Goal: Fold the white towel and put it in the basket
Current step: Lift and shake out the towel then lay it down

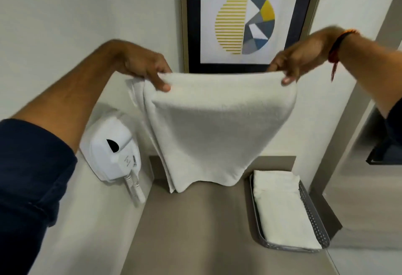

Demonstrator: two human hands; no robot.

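Observation:
A white towel (208, 131) hangs in the air, folded over in layers, its lower edge just above the grey-brown counter (195, 231). My left hand (148, 68) pinches its top left corner and my right hand (298, 61) pinches its top right corner, stretching the upper edge flat between them. A grey perforated basket (315, 216) sits on the counter at the right, below and to the right of the towel. Inside it lies a folded white towel (280, 207).
A white wall-mounted hair dryer (113, 151) with a coiled cord sticks out from the left wall beside the counter. A framed pear picture (243, 14) hangs on the back wall behind the towel. A mirror or wall panel borders the counter on the right.

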